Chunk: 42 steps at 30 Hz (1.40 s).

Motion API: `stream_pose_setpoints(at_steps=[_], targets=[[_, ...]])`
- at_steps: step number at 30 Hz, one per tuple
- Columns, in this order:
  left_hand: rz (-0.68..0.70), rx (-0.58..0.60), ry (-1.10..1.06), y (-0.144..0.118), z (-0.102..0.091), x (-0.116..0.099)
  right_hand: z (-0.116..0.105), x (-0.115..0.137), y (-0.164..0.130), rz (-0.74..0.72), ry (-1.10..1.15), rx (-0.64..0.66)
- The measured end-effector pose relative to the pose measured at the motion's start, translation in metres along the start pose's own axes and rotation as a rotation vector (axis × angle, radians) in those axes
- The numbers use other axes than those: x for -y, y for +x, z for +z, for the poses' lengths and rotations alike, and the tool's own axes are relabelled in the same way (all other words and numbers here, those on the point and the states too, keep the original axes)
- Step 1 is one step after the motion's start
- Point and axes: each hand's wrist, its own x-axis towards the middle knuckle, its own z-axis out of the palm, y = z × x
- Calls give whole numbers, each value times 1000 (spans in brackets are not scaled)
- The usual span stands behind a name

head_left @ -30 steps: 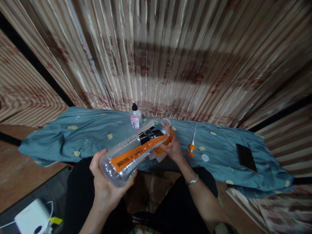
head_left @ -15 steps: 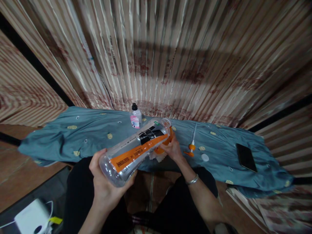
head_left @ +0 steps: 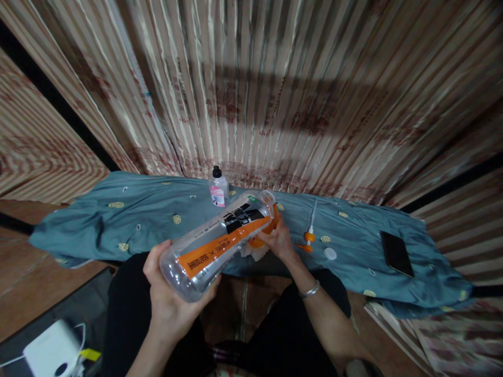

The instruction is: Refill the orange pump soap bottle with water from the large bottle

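My left hand (head_left: 168, 298) is wrapped round the lower end of a large clear plastic bottle (head_left: 212, 230) with an orange and black label. The bottle lies tilted, its mouth pointing up and right, close to my right hand. Fingers of my right hand (head_left: 281, 242) close on an orange bottle (head_left: 257, 242), mostly hidden behind the clear one; whether the two mouths touch I cannot tell. A white tissue-like piece (head_left: 253, 253) shows beneath the orange bottle. To the right lie an orange pump head (head_left: 309, 238) with a long white tube and a white disc (head_left: 330, 254).
A small clear bottle with a black cap (head_left: 218, 192) stands behind on the teal cloth (head_left: 149, 204). At the right lies a black phone (head_left: 396, 253). A striped curtain (head_left: 251, 94) hangs behind. Low at left, a white box with cables (head_left: 51, 348) rests on a dark surface.
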Motion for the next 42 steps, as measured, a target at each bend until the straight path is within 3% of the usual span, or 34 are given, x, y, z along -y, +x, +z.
stream_pose_setpoints(at_steps=[7, 10, 18, 24, 31, 42], targets=[[-65, -1, -55, 2, 3, -8, -1, 1, 0, 5, -23, 7], [-29, -61, -39, 3, 5, -9, -1, 0, 0, -12, -15, 10], [18, -15, -27, 2, 0, -5, -2, -4, 1, -35, -24, 1], [141, -20, 31, 9, 3, -10, -2, -2, 1, -13, -33, 18], [110, 2, 48, 3, 0, 5, 0, -6, 1, -49, -28, 12], [93, -16, 12, 4, 2, -6, -2, -7, 1, -41, -37, 39]])
